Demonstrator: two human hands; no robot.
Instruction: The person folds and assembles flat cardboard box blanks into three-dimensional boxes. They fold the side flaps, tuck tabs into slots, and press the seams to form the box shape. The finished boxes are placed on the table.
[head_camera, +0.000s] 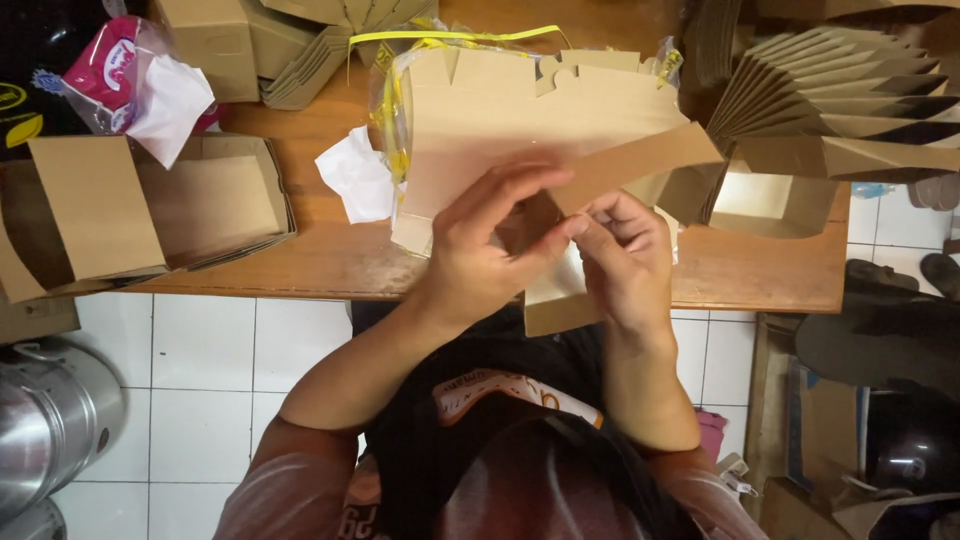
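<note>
Both hands, left hand (490, 245) and right hand (625, 255), pinch a brown cardboard box blank (560, 150) between closed fingers above the surface (330, 265); folding likely goes best creased firmly along the score.

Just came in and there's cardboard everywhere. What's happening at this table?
A person is folding a flat brown cardboard box blank with both bare hands. The left hand and the right hand pinch it together near its middle, above the near edge of the wooden table. Behind it lies a plastic-wrapped stack of flat blanks. An already folded open box sits at the left, and a fanned stack of folded boxes at the right.
</note>
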